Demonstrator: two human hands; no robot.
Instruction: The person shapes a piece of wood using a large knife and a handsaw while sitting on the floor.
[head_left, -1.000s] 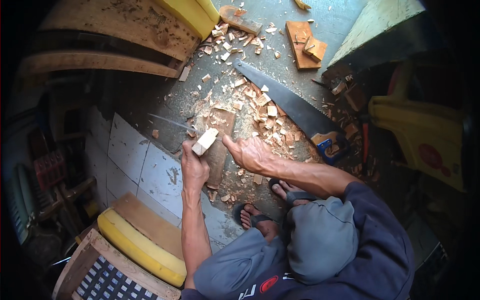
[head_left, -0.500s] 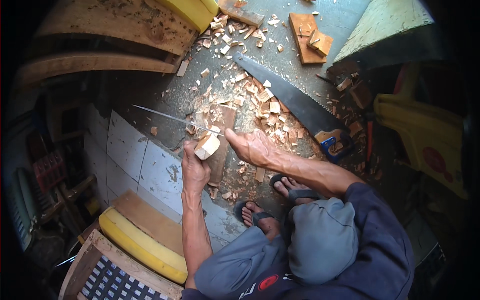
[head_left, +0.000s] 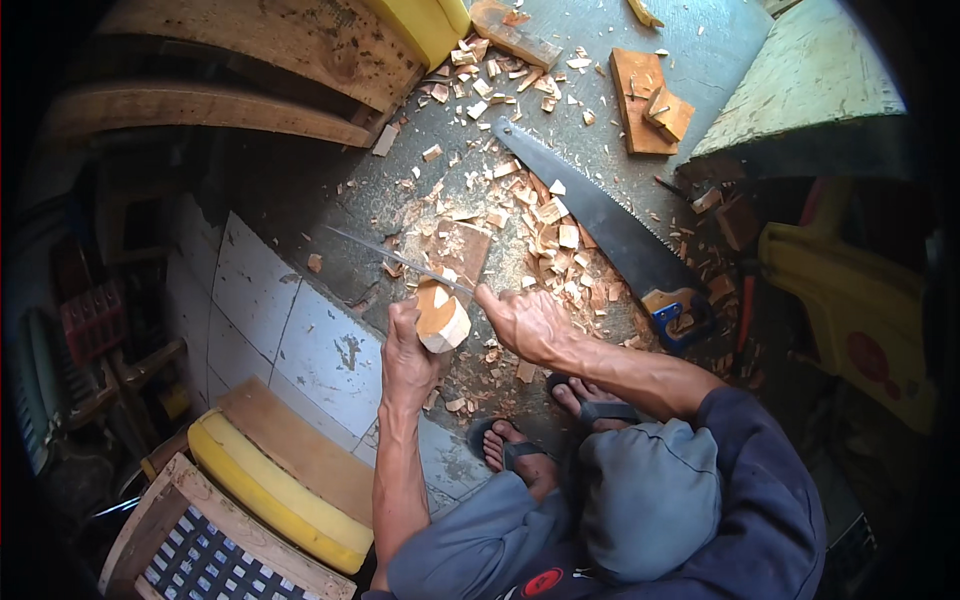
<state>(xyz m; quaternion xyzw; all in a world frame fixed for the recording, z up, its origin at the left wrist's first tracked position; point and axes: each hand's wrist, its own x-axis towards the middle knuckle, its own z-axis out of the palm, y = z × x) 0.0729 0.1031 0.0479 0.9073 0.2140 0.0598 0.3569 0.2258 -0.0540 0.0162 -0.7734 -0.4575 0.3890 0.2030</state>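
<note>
In my left hand [head_left: 407, 358] is a pale wooden block [head_left: 447, 328] with cut facets, its fingers wrapped round the left side. My right hand [head_left: 530, 325] is closed at the near end of a long-bladed knife [head_left: 390, 257], whose handle is hidden in the fist. Its narrow blade shows almost edge-on, slanting up to the left past the block's far end. Whether blade and wood touch, I cannot tell. Just beyond the block, a flat brown board [head_left: 470, 248] lies on the floor, strewn with chips.
A handsaw [head_left: 600, 195] with a blue-edged handle lies right of the chips [head_left: 568, 237]. Farther off are brown wood pieces [head_left: 633, 90]. Wooden furniture [head_left: 270, 60] stands far left, a pale slanted panel [head_left: 810, 85] far right. A yellow-edged seat [head_left: 270, 490] is near left.
Both hands, the block and the knife sit slightly lower and to the right in the picture. The block is tilted differently, showing more of its upper face. The whole view has shifted slightly too.
</note>
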